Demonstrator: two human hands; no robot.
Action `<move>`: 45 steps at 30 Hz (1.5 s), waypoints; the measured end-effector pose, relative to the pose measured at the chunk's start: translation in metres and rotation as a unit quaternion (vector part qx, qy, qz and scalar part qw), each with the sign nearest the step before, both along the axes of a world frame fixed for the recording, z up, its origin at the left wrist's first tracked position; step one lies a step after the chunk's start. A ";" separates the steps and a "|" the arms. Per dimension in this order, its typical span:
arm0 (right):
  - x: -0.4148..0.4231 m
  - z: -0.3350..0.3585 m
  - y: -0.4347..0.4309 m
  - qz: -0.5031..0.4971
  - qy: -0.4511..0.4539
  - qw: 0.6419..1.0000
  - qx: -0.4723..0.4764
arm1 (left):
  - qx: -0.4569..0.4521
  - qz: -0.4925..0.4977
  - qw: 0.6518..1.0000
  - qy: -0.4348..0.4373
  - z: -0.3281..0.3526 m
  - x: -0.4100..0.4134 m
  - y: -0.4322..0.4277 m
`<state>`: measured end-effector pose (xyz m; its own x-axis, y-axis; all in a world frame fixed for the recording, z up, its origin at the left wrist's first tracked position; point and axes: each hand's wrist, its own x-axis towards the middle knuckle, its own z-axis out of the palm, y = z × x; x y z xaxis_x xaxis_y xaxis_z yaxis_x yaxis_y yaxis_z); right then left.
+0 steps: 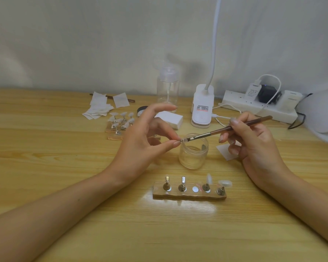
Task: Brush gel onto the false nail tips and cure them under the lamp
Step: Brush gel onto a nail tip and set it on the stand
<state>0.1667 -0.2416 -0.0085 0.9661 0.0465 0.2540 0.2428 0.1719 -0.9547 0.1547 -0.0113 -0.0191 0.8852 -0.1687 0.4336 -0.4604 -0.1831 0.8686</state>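
a pale wood table (64,167) meets a white wall (83,35). along the back lie wipes (100,106), a rack of tips (119,122), a bottle (167,87), a clip lamp (202,108) and a power strip (257,106). the left hand (146,137) pinches a nail tip (184,140) between thumb and a finger, forefinger raised, above an open jar (193,154). the right hand (254,142) grips a brush (233,127), its bristles touching the tip. a holder (189,193) lies nearer the front.

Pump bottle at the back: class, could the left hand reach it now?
Probably, once free: the left hand pinches a nail tip, and the pump bottle stands just beyond its fingers, unblocked.
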 end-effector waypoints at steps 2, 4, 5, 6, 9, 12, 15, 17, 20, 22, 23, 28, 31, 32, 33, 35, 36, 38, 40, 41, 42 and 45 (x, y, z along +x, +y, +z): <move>0.000 0.000 -0.001 -0.010 0.003 1.000 0.012 | 0.000 -0.004 1.000 -0.001 0.000 0.000 0.000; 0.000 0.001 -0.001 0.003 -0.014 1.000 0.013 | 0.000 -0.007 1.000 -0.005 0.000 0.000 0.000; -0.001 0.001 0.000 0.013 -0.022 1.000 0.008 | 0.000 -0.007 1.000 -0.007 0.000 0.000 0.000; -0.002 0.001 0.000 0.020 -0.026 0.999 0.001 | 0.001 -0.008 1.000 -0.009 0.000 0.000 0.000; -0.002 0.001 0.001 0.006 -0.008 1.000 -0.004 | 0.003 -0.010 1.000 -0.011 0.000 0.000 0.000; -0.001 0.001 -0.001 -0.008 -0.004 1.000 0.009 | 0.009 -0.010 1.000 -0.020 -0.001 0.001 0.000; -0.002 0.002 0.000 0.017 -0.030 0.999 0.003 | 0.019 -0.009 0.999 -0.032 0.000 0.000 0.000; -0.002 0.001 0.001 0.019 -0.024 1.000 -0.003 | 0.020 -0.007 0.999 -0.036 0.000 0.000 0.000; -0.001 0.001 0.000 -0.003 -0.003 1.000 0.014 | 0.022 -0.006 0.999 -0.044 0.000 0.000 0.000; -0.001 0.002 -0.001 0.002 -0.012 1.000 0.019 | 0.025 -0.007 0.999 -0.047 0.000 -0.001 0.000; -0.002 0.002 -0.001 0.010 -0.020 1.000 0.015 | 0.025 -0.008 0.999 -0.047 0.000 -0.001 -0.001; -0.002 0.001 0.000 0.001 -0.003 1.000 0.009 | 0.030 -0.004 0.998 -0.049 0.001 -0.001 0.000; -0.001 0.001 -0.002 0.002 -0.008 1.000 0.026 | 0.039 0.002 0.998 -0.051 0.002 -0.002 0.000; -0.001 0.002 -0.002 0.013 -0.017 1.000 0.022 | 0.041 0.005 0.998 -0.051 0.002 -0.002 -0.001; -0.002 0.001 -0.001 0.024 -0.023 0.999 0.016 | 0.042 0.006 0.998 -0.050 0.002 -0.003 -0.001; -0.002 0.001 0.000 0.025 -0.018 1.000 0.004 | 0.042 0.008 0.998 -0.047 0.001 -0.003 -0.001; -0.002 0.001 0.001 0.016 -0.009 1.000 0.004 | 0.042 0.009 0.998 -0.046 0.002 -0.003 -0.001; -0.001 0.001 0.000 -0.001 0.001 1.000 0.012 | 0.046 0.012 0.998 -0.046 0.002 -0.003 -0.001; -0.001 0.001 -0.001 0.001 -0.008 1.000 0.018 | 0.044 0.011 0.998 -0.043 0.002 -0.004 -0.001; -0.001 0.001 -0.002 0.008 -0.018 1.000 0.018 | 0.041 0.009 0.998 -0.041 0.002 -0.004 -0.001; -0.001 0.001 -0.002 0.016 -0.028 0.999 0.015 | 0.039 0.008 0.998 -0.040 0.002 -0.004 -0.002; -0.002 0.000 0.000 0.030 -0.038 0.999 0.003 | 0.037 0.006 0.999 -0.040 0.003 -0.005 -0.002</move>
